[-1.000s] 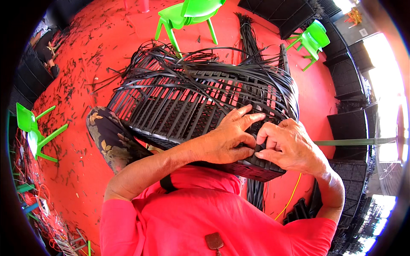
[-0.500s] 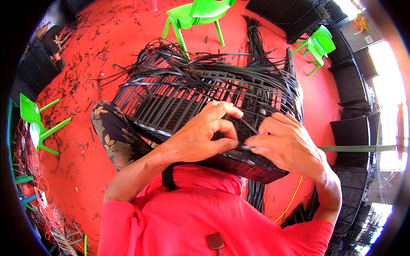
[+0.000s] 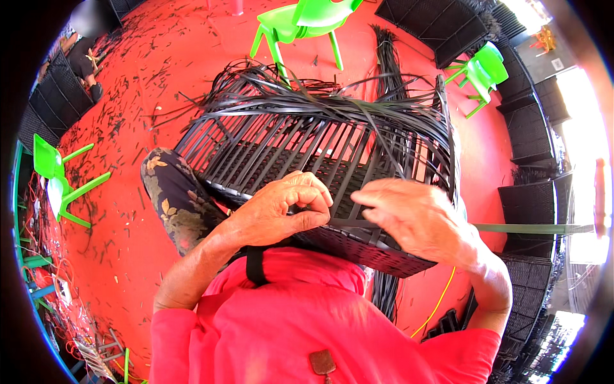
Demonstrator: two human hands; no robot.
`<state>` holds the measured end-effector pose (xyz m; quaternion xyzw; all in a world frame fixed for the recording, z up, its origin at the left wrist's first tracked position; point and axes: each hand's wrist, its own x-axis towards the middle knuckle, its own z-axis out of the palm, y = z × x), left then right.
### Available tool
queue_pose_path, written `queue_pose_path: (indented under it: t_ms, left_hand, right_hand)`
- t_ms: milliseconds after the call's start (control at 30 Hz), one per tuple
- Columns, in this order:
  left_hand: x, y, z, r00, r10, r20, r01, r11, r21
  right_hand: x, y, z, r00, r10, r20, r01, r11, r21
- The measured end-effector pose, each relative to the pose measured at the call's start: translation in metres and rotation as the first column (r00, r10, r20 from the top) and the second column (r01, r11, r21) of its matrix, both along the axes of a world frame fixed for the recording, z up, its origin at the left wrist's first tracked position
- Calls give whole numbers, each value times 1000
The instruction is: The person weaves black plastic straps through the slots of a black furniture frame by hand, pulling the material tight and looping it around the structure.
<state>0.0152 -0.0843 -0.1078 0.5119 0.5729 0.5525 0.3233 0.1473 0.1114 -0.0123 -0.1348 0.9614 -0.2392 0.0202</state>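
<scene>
A half-woven black basket [image 3: 377, 251] of flat plastic strips lies across my lap, its near wall closely woven. Long loose black strips [image 3: 326, 109] spread in a tangle over its far side, above a row of bare parallel strips. My left hand [image 3: 284, 210] is closed at the near edge, thumb and fingers pinched at a black strip that runs toward the right. Over the right part of that edge, my right hand [image 3: 419, 221] is smeared by motion, with its fingers stretched out and apart. Nothing shows between them.
Green plastic chairs stand ahead [image 3: 300, 25], at right [image 3: 483, 70] and at left [image 3: 61, 179]. Black woven panels [image 3: 527, 211] line the right side. A bundle of strips [image 3: 387, 54] lies on the red floor [image 3: 128, 256], which has scattered scraps. Another person [image 3: 83, 61] sits far left.
My hands have drawn apart; the left moved slightly left and the right opened from its pinch on a strip. The loose strips over the basket have shifted toward its far side.
</scene>
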Motion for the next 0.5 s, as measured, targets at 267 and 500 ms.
queue_pose_path:
  t_ms: [267, 500]
  left_hand:
    - [4, 7, -8, 984, -134, 119, 134, 991, 7]
    - [34, 5, -14, 935, 164, -314, -104, 975, 198]
  right_hand:
    - [2, -4, 7, 848, -204, 489, 371, 887, -274]
    - [17, 5, -8, 896, -306, 323, 409, 852, -327]
